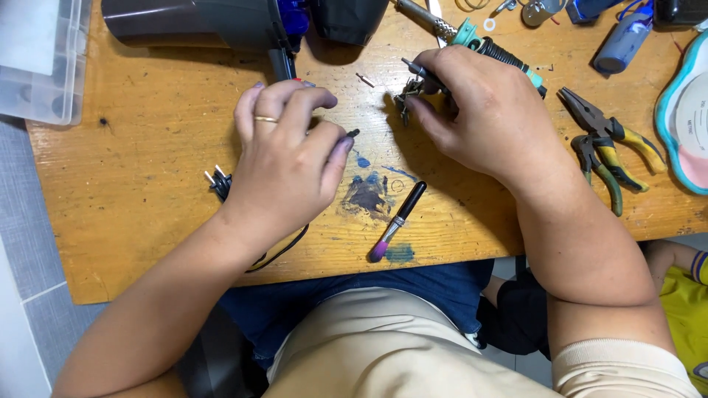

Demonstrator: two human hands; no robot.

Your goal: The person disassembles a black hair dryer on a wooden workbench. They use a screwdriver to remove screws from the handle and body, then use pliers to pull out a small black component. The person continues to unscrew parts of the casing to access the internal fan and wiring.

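With your left hand (284, 158) pinching a thin black wire end (352, 133) and your right hand (479, 110) gripping a small metal part (405, 94) on the worktop (147, 184), you seem mid-joining; next, line them up steadily.

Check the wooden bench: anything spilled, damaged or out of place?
Yes: dried blue and dark paint stains blotch the scratched wooden bench between the hands, beside a small pink-tipped black brush. Nothing looks freshly spilled; the yellow-handled pliers lie flat.
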